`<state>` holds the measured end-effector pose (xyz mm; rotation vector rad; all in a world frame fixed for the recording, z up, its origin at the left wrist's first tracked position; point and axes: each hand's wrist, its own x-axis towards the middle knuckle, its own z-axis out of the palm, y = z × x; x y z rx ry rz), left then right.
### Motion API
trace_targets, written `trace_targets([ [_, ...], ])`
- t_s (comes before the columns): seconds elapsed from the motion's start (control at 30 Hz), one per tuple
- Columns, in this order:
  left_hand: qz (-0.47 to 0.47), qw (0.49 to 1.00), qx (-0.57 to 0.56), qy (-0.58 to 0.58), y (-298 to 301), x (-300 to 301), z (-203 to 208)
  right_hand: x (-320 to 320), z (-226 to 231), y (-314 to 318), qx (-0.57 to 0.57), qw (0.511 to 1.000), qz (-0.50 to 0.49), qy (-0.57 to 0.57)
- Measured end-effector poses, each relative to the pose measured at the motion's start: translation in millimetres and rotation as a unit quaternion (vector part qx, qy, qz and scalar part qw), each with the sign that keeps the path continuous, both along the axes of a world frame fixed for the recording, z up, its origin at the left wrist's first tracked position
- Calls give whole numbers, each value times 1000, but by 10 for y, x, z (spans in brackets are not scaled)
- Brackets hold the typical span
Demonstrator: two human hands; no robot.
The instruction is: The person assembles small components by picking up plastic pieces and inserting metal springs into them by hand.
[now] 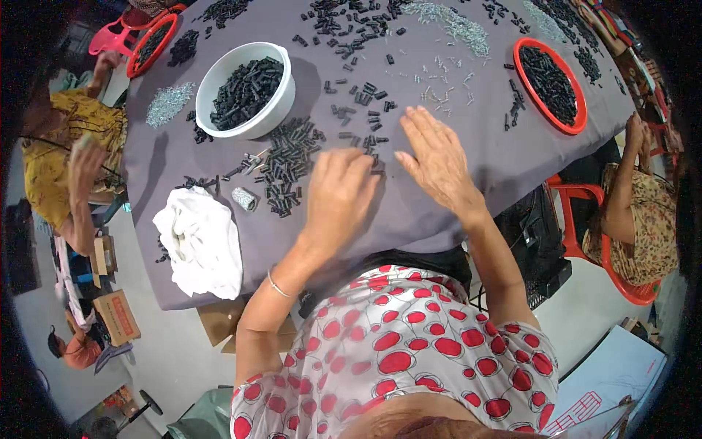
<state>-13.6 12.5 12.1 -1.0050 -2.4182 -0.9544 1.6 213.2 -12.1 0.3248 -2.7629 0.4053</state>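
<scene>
My left hand (339, 192) hangs over the grey cloth, fingers bent downward and blurred by motion, so whether it holds anything is hidden. Beside it, to the right, my right hand (439, 157) is open, its fingers stretched out flat and the thumb apart. Small black cylindrical pieces (367, 94) lie scattered just beyond both hands. A dense pile of the same black pieces (289, 157) is to the left of my left hand. Thin silver pins (437, 94) are spread beyond my right hand.
A white bowl (289, 91) full of black pieces stands at the left. Near it are a bunched white cloth (197, 241) and a small silvery cylinder (244, 199). A red basket (583, 110) of black pieces is at the right. Other people sit at both sides.
</scene>
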Motion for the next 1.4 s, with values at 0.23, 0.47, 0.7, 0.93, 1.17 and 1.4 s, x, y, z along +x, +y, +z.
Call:
trace_targets([
  [0.23, -1, 998, -32, -51, 32, 46, -126, 199, -14, 11, -57, 990, 115, 51],
  [0.47, 24, 998, -23, -61, -37, 129, -139, 159, -34, 118, -129, 987, -6, 95],
  [0.7, 46, 877, 273, -393, -114, 247, -120, -32, 13, -8, -115, 988, 39, 93],
  [0.93, 42, 773, 378, -508, -176, 200, -77, -49, 36, -36, -81, 987, 39, 130],
  [1.17, 38, 761, 408, -503, -195, 228, -123, 106, 224, -276, -212, 970, 107, 48],
  [1.4, 13, 763, 430, -482, -174, 282, -135, 151, 202, -397, -244, 961, 127, 34],
])
